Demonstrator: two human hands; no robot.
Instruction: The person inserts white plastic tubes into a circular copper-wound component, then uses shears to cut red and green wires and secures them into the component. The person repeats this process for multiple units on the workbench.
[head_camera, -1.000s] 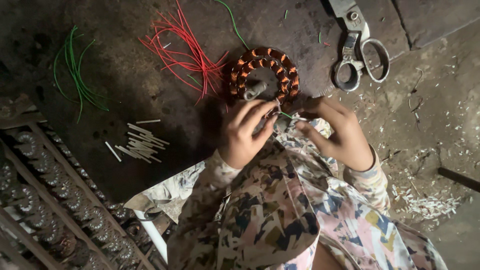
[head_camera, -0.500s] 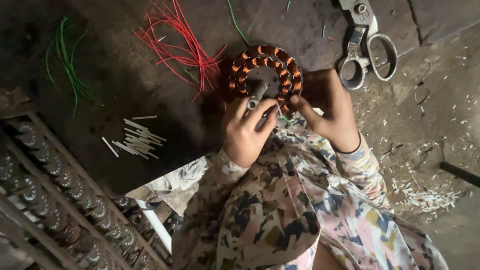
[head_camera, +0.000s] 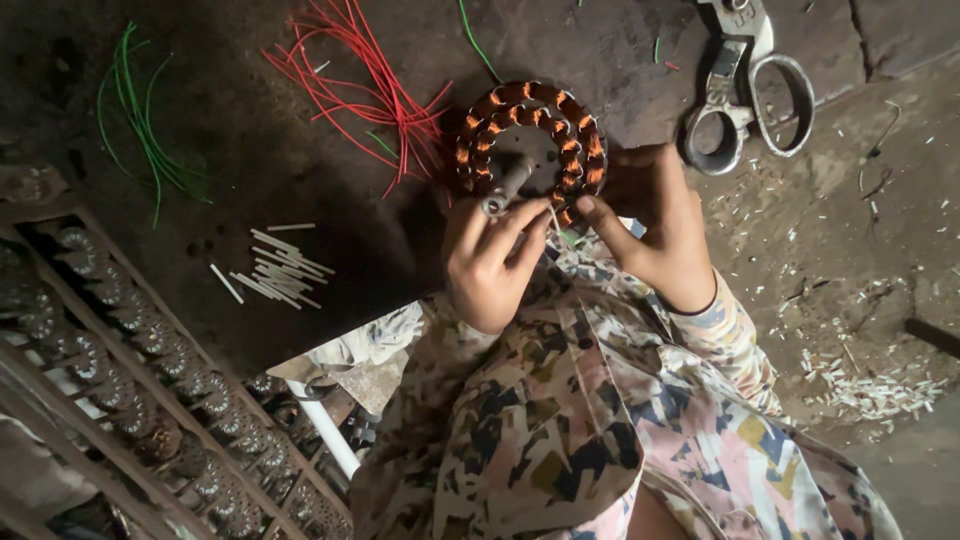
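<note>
clearly my left hand (head_camera: 490, 262) pinches a thin pale strand at the near rim of the round copper-wound stator ring (head_camera: 530, 140); right hand (head_camera: 655, 225) clamps its edge. heavy, rigid, windings delicate, i'd grip the rim.

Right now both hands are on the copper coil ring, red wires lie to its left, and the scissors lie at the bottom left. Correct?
Not quite. The head view shows the scissors at the top right, not the bottom left. Otherwise right: the left hand and right hand are on the copper coil ring, red wires to its left.
</note>
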